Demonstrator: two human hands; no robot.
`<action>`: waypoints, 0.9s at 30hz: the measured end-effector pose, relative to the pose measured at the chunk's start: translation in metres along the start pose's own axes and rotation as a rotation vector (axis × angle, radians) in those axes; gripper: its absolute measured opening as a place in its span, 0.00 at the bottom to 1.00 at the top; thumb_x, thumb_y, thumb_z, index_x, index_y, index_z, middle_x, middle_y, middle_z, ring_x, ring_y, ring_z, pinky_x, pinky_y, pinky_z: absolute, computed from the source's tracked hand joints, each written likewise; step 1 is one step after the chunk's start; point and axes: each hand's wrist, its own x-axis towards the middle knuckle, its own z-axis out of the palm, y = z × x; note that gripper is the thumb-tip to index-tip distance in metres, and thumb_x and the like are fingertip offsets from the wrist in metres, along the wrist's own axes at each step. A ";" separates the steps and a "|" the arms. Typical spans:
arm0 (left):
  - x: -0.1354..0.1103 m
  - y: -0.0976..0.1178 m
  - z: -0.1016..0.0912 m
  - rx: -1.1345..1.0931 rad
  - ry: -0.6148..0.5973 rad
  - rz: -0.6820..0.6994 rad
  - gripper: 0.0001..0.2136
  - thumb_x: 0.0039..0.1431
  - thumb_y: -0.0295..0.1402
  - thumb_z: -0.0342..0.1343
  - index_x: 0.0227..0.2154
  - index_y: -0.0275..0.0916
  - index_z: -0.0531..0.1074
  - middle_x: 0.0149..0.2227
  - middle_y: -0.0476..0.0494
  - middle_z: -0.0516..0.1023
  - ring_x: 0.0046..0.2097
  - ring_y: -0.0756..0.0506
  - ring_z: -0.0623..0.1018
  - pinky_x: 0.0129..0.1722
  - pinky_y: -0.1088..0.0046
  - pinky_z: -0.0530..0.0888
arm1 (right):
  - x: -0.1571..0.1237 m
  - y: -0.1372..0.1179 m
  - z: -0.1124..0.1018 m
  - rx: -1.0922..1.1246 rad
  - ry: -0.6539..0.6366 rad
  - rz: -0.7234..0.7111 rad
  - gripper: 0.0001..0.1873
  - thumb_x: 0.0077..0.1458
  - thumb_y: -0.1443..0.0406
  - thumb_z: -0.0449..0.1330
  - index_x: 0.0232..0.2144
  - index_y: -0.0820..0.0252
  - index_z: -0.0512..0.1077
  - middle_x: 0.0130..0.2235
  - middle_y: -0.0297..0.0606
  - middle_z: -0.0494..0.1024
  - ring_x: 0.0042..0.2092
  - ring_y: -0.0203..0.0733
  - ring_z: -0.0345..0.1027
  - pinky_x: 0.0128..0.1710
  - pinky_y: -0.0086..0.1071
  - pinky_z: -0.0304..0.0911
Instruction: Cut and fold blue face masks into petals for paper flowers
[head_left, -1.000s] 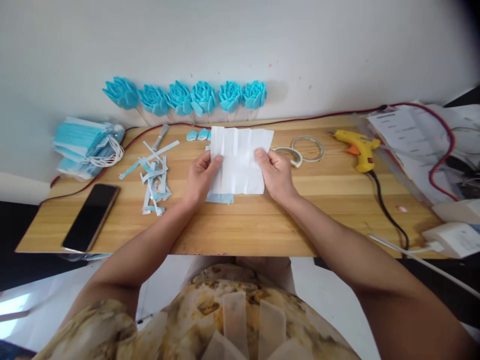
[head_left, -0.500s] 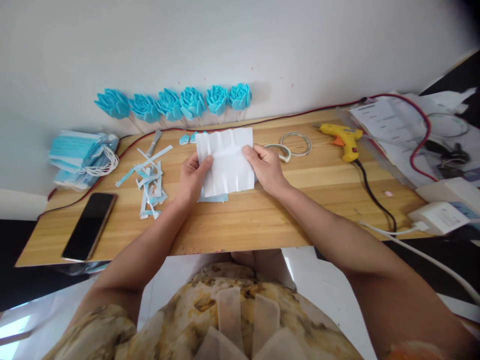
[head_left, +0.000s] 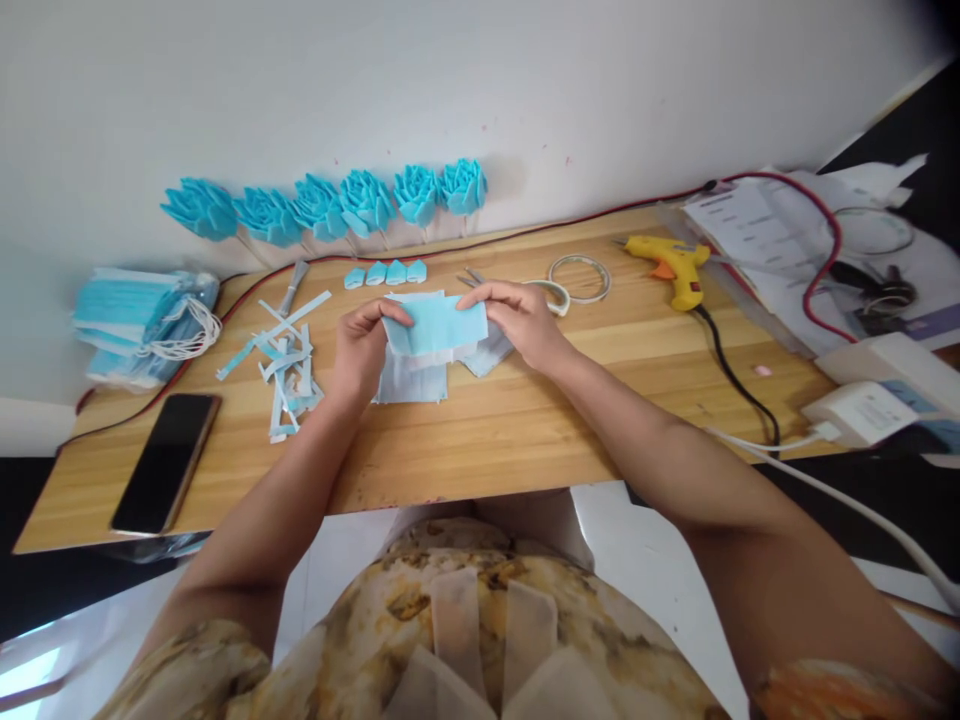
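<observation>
Both my hands hold a thin mask-fabric sheet [head_left: 435, 328] above the table, its light blue face showing over a white part. My left hand [head_left: 361, 345] pinches the left edge with the thumb on top. At the upper right edge, the thumb and fingers of my right hand [head_left: 529, 322] are closed on it. Beneath lie more pale blue sheets [head_left: 411, 385], partly covered. Several small folded blue pieces [head_left: 396, 272] stand in a row behind. Scissor blades [head_left: 472, 277] show near my right fingers; their handle is partly hidden.
Several blue fabric flowers [head_left: 367, 202] on sticks lean along the wall. On the left are cut strips [head_left: 285, 370], packed masks [head_left: 142, 320] and a phone [head_left: 166, 462]. To the right are a tape roll [head_left: 580, 279], a yellow glue gun [head_left: 675, 265], papers and a white charger [head_left: 862, 415].
The sheet showed a broad white face before; now a shorter blue face is uppermost, with white below. More of the small pieces and the sheets beneath is visible.
</observation>
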 end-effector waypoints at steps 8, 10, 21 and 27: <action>-0.004 0.007 0.005 0.175 -0.072 0.253 0.10 0.53 0.26 0.54 0.22 0.41 0.78 0.31 0.45 0.78 0.36 0.46 0.76 0.40 0.70 0.71 | 0.002 -0.002 0.004 0.291 -0.018 0.266 0.34 0.56 0.41 0.58 0.54 0.57 0.73 0.32 0.35 0.78 0.32 0.37 0.72 0.30 0.31 0.67; -0.004 0.006 0.005 0.179 -0.074 0.318 0.10 0.55 0.27 0.55 0.23 0.41 0.79 0.32 0.45 0.78 0.38 0.46 0.77 0.41 0.69 0.71 | 0.001 0.000 0.005 0.221 -0.073 0.256 0.31 0.52 0.42 0.62 0.46 0.59 0.77 0.31 0.35 0.77 0.31 0.37 0.71 0.30 0.31 0.67; -0.004 0.012 0.005 0.080 0.017 0.231 0.13 0.59 0.18 0.55 0.30 0.41 0.80 0.36 0.46 0.79 0.36 0.48 0.77 0.36 0.70 0.72 | -0.004 -0.033 -0.020 0.068 -0.259 0.272 0.23 0.49 0.47 0.69 0.23 0.60 0.73 0.25 0.32 0.73 0.26 0.33 0.65 0.25 0.31 0.60; 0.009 0.017 -0.003 0.042 0.077 0.323 0.20 0.58 0.09 0.45 0.33 0.37 0.78 0.30 0.55 0.79 0.32 0.54 0.75 0.31 0.75 0.69 | -0.002 -0.036 -0.016 -0.022 -0.186 0.180 0.16 0.55 0.53 0.67 0.29 0.60 0.75 0.23 0.29 0.72 0.24 0.30 0.63 0.24 0.28 0.58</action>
